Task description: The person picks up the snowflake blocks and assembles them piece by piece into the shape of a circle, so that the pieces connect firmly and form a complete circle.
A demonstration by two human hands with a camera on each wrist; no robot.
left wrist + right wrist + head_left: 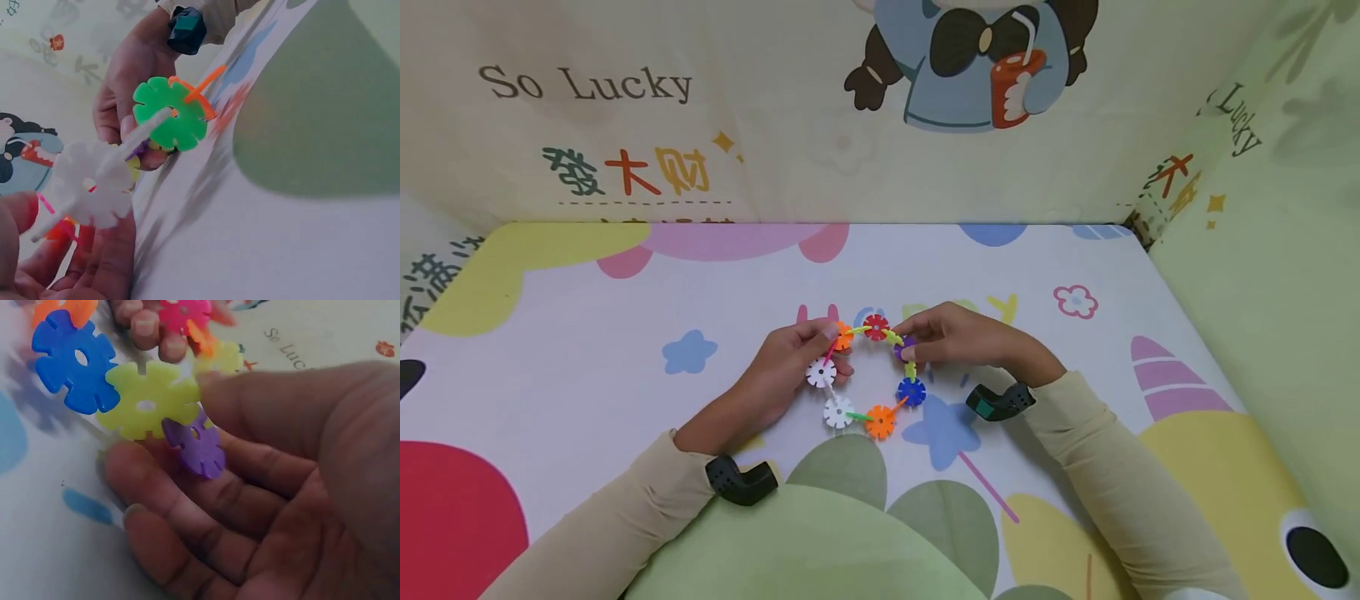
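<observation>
A ring of interlocking plastic snowflake discs hangs between both hands in the head view, with red (876, 327), blue (912, 392), orange (881, 422) and white (838, 412) discs showing face on. Other discs stand edge on between them. My left hand (790, 358) pinches the ring at its upper left, by an orange disc (843, 335). On the opposite side, my right hand (958, 336) grips it at a purple disc (199, 447). In the right wrist view, a yellow disc (147, 400) sits by the thumb, slotted next to the blue one. A green disc (169, 112) faces the left wrist camera.
Beneath the hands lies a tabletop cover (587, 400) printed with cartoon shapes. A printed cloth wall (775, 125) rises at the table's back edge, and another (1262, 292) stands along the right side. Both wrists wear a small black device (741, 481).
</observation>
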